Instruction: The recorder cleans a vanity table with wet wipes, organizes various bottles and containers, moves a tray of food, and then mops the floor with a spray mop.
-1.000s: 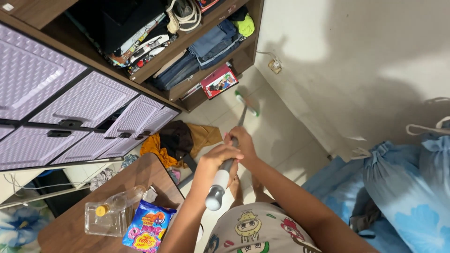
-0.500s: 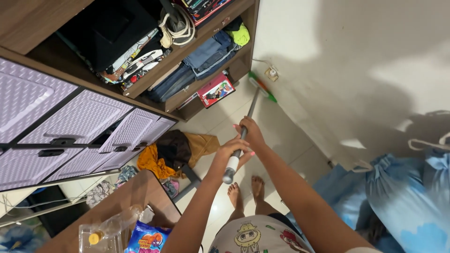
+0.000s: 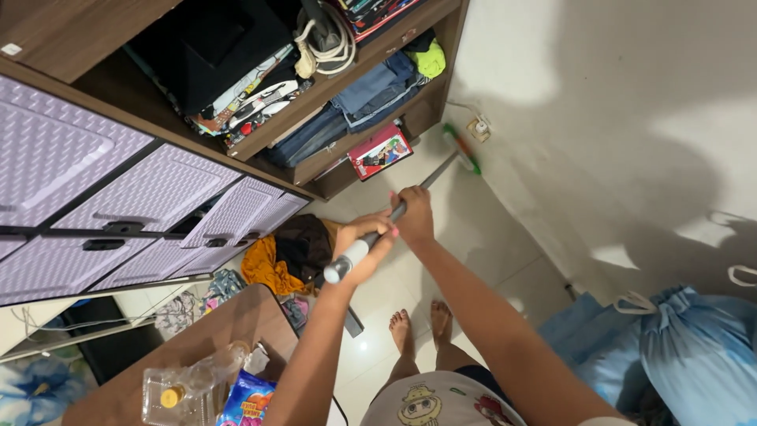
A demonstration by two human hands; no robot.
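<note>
Gripping a mop (image 3: 410,197) with both hands: left hand (image 3: 359,244) wrapped shut around the grey grip near the pole's top end, right hand (image 3: 413,214) closed on the dark pole just below it. Pole runs far-right across the floor (image 3: 481,237); green head (image 3: 461,148) sits at the wall base, just beside a wall socket (image 3: 479,127) and right of the shelf (image 3: 355,150). Looks light and stiff, a long lever, so the head likely swings easily; the two spaced grips suit it. Smooth pole may slip; the grey sleeve probably holds better. Clothes pile (image 3: 292,248) lies on the floor left of the hands; tabletop (image 3: 236,323) near-left.
</note>
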